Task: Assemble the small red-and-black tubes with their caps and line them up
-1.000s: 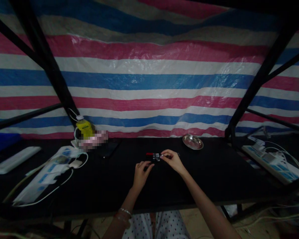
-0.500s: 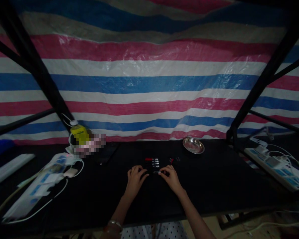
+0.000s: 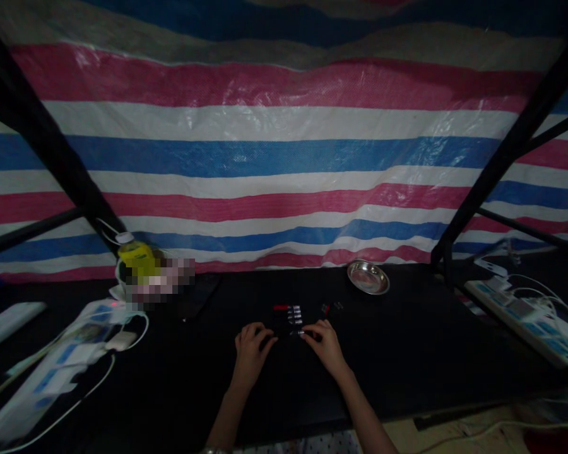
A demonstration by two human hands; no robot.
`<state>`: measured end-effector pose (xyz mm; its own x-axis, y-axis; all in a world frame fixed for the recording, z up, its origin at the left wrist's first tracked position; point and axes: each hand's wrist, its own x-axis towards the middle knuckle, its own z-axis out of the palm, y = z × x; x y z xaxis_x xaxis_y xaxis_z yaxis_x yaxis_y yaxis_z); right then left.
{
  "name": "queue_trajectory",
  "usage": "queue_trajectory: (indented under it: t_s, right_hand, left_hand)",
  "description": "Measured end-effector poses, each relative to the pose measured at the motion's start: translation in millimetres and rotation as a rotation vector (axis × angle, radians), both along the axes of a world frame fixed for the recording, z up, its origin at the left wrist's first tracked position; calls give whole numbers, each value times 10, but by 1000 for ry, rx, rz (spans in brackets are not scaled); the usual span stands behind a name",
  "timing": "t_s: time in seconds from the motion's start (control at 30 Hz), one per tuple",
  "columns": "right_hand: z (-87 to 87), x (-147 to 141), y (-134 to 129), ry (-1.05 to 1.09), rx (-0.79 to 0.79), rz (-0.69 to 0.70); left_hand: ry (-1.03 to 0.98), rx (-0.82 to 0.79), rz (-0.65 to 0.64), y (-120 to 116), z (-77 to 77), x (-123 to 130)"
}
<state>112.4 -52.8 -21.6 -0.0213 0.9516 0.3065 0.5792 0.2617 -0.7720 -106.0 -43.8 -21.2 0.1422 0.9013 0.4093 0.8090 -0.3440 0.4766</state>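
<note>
A slim silver-ended rod (image 3: 297, 332) is pinched at its silver right end between thumb and forefinger of the right hand (image 3: 325, 345), low over the black table (image 3: 407, 359). The left hand (image 3: 252, 354) is placed at the rod's left; its thumb and fingers are set narrowly apart, but whether the dark end is gripped cannot be told. Just beyond, similar rods (image 3: 295, 315) are lined up, the farthest red-handled. Small loose pieces (image 3: 339, 306) are scattered to their right; farther right, a round metal dish (image 3: 368, 278) is set near the striped sheet (image 3: 284, 154).
</note>
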Motion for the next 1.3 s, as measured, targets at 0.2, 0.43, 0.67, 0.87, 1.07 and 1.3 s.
queue_trajectory:
  t_s: [0.2, 0.43, 0.67, 0.87, 1.07, 1.3]
  right_hand:
    - [1, 6, -8, -28, -11, 16]
    - [38, 72, -53, 67, 39, -61]
    - [-102, 384, -43, -61, 142, -560]
    - [-124, 328, 0, -300, 66, -512]
    - [-149, 376, -20, -246, 74, -501]
    - [-124, 386, -25, -180, 76, -459]
  left_hand:
    - [-40, -76, 20, -4, 21, -18]
    - [-75, -34, 32, 0, 39, -18]
    - [-132, 114, 73, -60, 214, 58]
    - [-63, 108, -127, 25, 512, 580]
    - [288, -1, -393, 343, 649, 1205]
    - [514, 5, -346, 450, 522, 1433]
